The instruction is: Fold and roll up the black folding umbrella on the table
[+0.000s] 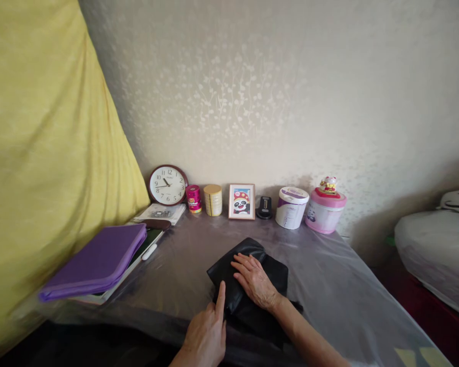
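Observation:
A black, leather-like folded item (277, 272), perhaps a soft bag, lies near the front of the table with a flap turned over its top. My right hand (255, 283) rests flat on that flap, fingers stretched out and close together. At the lower left edge of the black item is my left hand (206, 331), its index finger stretched along the surface. The other left fingers are mostly hidden. A dark strap or loose end shows past the right wrist.
A purple folder (95, 260) lies on a book at the left, beside a white pen-like object (149, 252). Along the wall stand a clock (168, 185), a pink tin (193, 199), a yellow-lidded jar (213, 200), a picture frame (241, 202), a white tub (291, 208) and a pink tub (325, 211).

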Available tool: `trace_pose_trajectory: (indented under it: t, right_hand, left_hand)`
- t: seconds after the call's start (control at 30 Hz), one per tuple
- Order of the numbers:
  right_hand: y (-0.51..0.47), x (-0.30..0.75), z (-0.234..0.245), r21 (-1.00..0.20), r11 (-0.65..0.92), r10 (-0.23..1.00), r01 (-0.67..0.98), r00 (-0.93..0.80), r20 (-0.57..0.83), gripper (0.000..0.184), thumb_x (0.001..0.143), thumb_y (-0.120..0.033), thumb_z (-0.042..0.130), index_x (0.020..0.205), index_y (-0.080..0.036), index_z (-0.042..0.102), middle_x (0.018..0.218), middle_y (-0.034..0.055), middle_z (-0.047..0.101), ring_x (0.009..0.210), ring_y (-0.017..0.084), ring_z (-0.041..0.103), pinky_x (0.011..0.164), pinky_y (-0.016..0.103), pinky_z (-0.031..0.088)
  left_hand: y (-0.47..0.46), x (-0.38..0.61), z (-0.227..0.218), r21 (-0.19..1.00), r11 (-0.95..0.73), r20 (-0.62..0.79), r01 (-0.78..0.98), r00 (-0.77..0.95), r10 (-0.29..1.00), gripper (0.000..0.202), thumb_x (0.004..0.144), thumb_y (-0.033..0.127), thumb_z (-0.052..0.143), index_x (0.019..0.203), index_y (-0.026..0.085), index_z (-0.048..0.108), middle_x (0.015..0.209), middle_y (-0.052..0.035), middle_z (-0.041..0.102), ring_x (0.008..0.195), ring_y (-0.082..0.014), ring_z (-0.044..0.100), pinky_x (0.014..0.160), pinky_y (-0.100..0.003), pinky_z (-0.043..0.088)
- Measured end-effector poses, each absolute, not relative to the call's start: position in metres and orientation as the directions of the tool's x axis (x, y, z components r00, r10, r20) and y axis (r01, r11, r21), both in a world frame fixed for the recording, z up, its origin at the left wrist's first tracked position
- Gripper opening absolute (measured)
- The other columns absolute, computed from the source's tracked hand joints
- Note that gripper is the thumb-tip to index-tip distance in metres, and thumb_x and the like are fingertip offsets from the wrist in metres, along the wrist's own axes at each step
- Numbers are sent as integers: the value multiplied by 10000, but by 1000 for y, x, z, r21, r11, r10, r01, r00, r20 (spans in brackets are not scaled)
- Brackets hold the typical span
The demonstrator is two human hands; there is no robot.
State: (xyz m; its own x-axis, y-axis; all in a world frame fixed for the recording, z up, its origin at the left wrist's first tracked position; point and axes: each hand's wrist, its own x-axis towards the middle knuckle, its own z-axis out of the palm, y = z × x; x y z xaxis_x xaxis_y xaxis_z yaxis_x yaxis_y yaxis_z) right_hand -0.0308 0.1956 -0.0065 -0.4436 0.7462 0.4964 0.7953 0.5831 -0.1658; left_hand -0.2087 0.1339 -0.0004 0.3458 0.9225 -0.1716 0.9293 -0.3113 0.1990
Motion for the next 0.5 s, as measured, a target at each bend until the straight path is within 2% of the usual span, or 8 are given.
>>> trace_pose_trajectory:
  t: [0.3,0.5]
  right_hand:
    - [248,-9,-7,-190,530,795,826,-408,449,293,917,-300,350,1058,-228,597,1125,40,603,1166,172,436,1017,425,257]
    - [275,9,-13,-233,481,840,845,-369,396,341,932,-265,283,997,-201,612,1040,34,631,1007,142,542,917,315,374]
  left_hand:
    - [138,-210,-5,228,-288,-203,930,334,920,718,792,189,358,1387,102,-33,1069,-164,578,884,-231,587,737,-306,414]
    - [142,-212,-11,276,-292,-190,916,350,917,709,786,218,357,1392,94,10,1057,-156,586,867,-245,589,733,-337,434]
